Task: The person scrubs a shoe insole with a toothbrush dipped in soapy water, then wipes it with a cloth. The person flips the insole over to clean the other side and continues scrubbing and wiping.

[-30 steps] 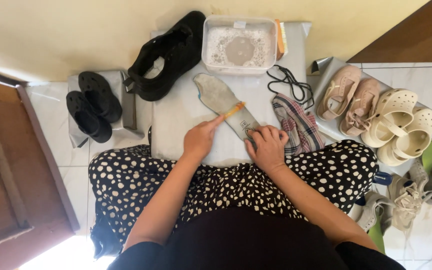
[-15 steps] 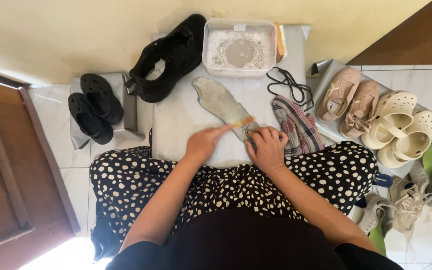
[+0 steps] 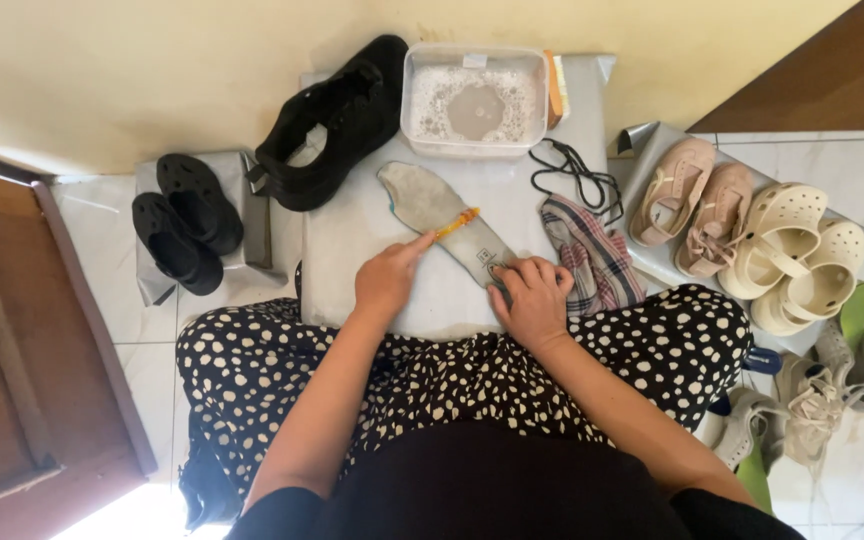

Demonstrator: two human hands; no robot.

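Head view, looking down over the lap. Grey insole [image 3: 440,222] lies flat at the centre of a silver mat [image 3: 352,240] on the floor, running diagonally from far left to near right. Left hand [image 3: 386,280] clenched around a small orange-and-yellow brush [image 3: 456,222]; bristle end rests on the insole's middle. Right hand [image 3: 533,300] pressed palm-down, fingers spread, on the insole's near end, pinning it; not gripping anything.

Surroundings: black shoe [image 3: 337,120] far left on the mat; clear plastic tub of soapy water [image 3: 475,100] far centre; black shoelace [image 3: 572,172] and plaid cloth [image 3: 592,255] just right of the insole. Pink sandals [image 3: 694,205] and cream clogs [image 3: 797,250] to the right, black clogs [image 3: 184,218] to the left.
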